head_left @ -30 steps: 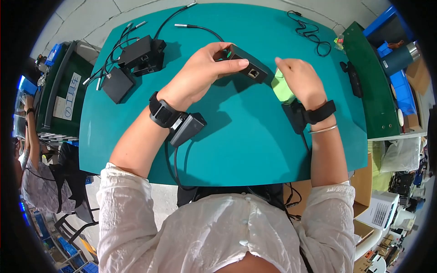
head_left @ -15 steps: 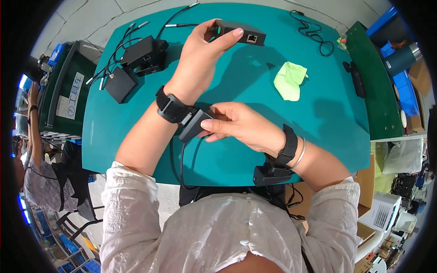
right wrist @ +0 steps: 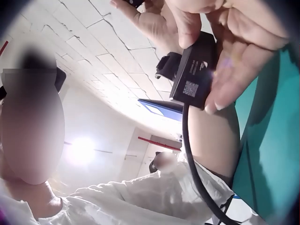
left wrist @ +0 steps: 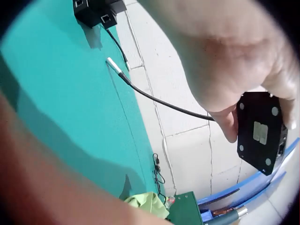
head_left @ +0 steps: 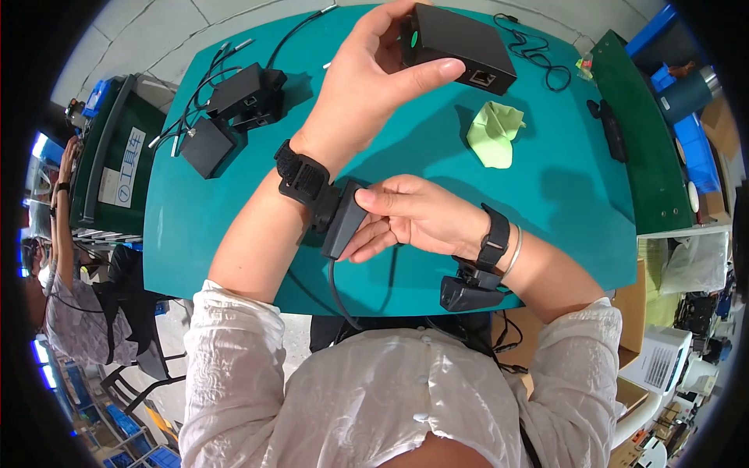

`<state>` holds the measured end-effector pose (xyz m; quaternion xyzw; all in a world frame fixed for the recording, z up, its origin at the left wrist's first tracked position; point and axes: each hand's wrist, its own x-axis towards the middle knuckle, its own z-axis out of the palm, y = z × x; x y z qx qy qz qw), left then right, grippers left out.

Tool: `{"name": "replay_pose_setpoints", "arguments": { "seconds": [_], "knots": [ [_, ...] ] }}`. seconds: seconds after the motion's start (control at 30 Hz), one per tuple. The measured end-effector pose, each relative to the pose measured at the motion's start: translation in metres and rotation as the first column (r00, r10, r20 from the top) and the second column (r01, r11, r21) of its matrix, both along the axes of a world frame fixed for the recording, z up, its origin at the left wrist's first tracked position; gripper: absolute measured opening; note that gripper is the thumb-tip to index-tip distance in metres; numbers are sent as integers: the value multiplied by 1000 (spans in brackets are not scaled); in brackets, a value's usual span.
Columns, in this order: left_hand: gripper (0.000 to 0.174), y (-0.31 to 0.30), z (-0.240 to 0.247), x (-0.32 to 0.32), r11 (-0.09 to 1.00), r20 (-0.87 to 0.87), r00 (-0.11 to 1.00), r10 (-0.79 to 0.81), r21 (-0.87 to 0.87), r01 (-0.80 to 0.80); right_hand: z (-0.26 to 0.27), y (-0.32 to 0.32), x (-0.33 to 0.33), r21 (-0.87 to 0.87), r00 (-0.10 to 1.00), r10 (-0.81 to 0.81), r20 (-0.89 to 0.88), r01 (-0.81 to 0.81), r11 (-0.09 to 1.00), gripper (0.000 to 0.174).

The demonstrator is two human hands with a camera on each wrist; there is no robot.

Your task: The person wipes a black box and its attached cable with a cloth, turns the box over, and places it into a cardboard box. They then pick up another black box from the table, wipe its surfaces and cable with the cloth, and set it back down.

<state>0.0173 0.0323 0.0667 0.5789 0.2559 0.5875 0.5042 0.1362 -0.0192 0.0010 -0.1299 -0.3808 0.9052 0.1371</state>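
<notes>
My left hand [head_left: 363,90] holds up a small black box [head_left: 460,47] over the far part of the table, thumb along its near edge. A network socket shows on the box's near face and a green spot on its left end. In the left wrist view, the box's underside [left wrist: 253,122] has round pads at its corners, and a black cable [left wrist: 164,106] with a metal tip trails from beside the hand. My right hand [head_left: 429,212] pinches the black wrist camera [head_left: 345,222] strapped to my left wrist, its thumb on top. A crumpled light-green cloth [head_left: 493,139] lies on the table below the box.
Several similar black boxes [head_left: 246,90] with metal-tipped cables sit at the far left of the green table [head_left: 234,242]. A thin coiled cable [head_left: 538,58] lies far right, near a dark green cabinet [head_left: 651,187]. Another person [head_left: 78,312] is at the left.
My right hand has left the green cloth and come over to the camera on my left wrist. The left hand has raised the box upward and nearer the head camera.
</notes>
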Motion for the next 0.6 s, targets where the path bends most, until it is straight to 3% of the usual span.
{"name": "replay_pose_setpoints", "arguments": {
  "seconds": [0.13,0.2,0.23,0.3,0.4,0.5,0.6],
  "knots": [
    [57,4,-5,-8,991,-131,985,113,85,-102,-7,-2,-8,75,994,-103,39,100,992,43],
    [48,15,-21,-15,951,-160,942,296,142,-275,-8,-2,-8,130,990,-125,63,116,985,42],
    [48,16,-25,-17,951,-159,942,296,141,-276,-6,-2,-7,166,987,-137,86,121,979,41],
    [49,17,-29,-21,986,97,983,156,-82,-149,-6,-5,-9,198,983,-148,107,125,972,40],
    [58,19,-26,-26,996,110,990,90,-40,-86,-8,-8,-11,248,976,-189,112,157,956,37],
    [56,10,-15,-15,981,252,955,155,-150,-119,-7,-10,-11,340,975,-197,102,152,928,36],
    [54,6,-10,-10,970,209,955,211,-167,-177,-12,-14,-14,469,964,-261,56,206,859,35]
  ]
}}
